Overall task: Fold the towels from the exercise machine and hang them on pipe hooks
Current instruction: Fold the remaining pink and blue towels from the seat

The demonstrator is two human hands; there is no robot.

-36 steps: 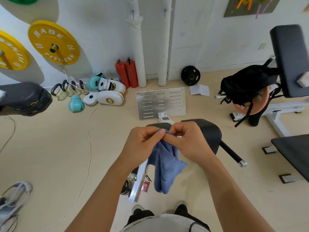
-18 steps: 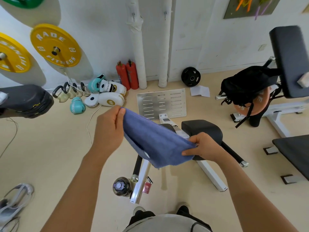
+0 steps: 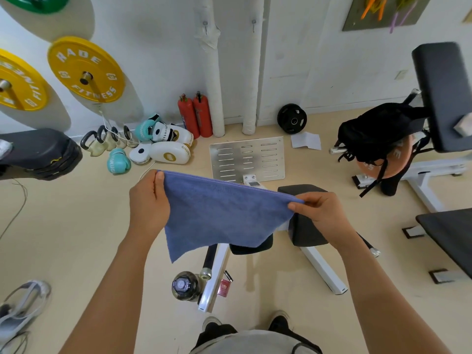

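A blue towel hangs spread out in front of me, its top edge pulled taut between both hands. My left hand pinches the top left corner. My right hand pinches the top right corner. The towel hangs above the black padded seat of the white-framed exercise machine. Two white wall pipes rise behind, each with a small hook near the top.
Two red extinguishers, boxing gloves and pads and kettlebells line the wall. A metal plate lies on the floor. A bottle stands by the machine's foot. A black backpack hangs on a bench at right.
My hands have moved apart from a bunched grip at the middle, drawing the towel open and flat. The left hand went left, the right hand went right.
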